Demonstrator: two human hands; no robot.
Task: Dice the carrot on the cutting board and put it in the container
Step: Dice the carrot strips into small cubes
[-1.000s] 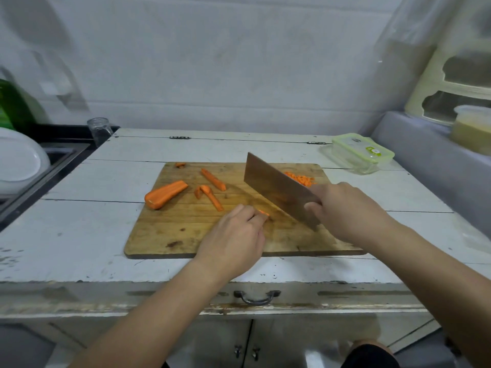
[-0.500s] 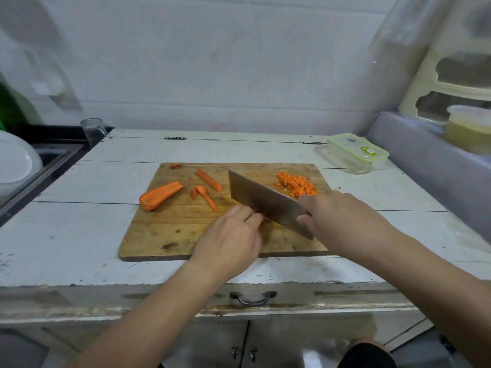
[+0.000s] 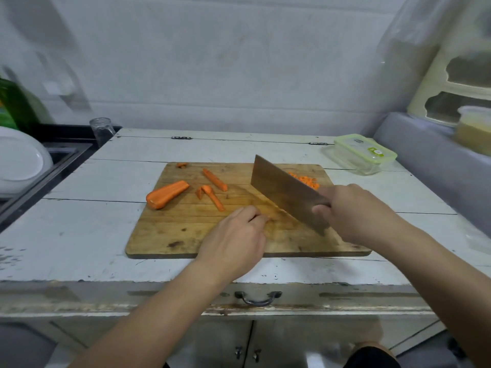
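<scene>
right hand [image 3: 353, 213] grips the cleaver [image 3: 287, 193], left hand [image 3: 236, 240] curled, grip hidden — carrot sticks [image 3: 212, 196] lie just up-left, long axes running away, nearer the left.

- you get one view only, worn on your head, wide-angle.
- it looks forward and down over the counter [image 3: 79, 235], close above the board [image 3: 186, 235].
- both forearms enter from the bottom edge; the wall [image 3: 212, 62] fills the top.
</scene>
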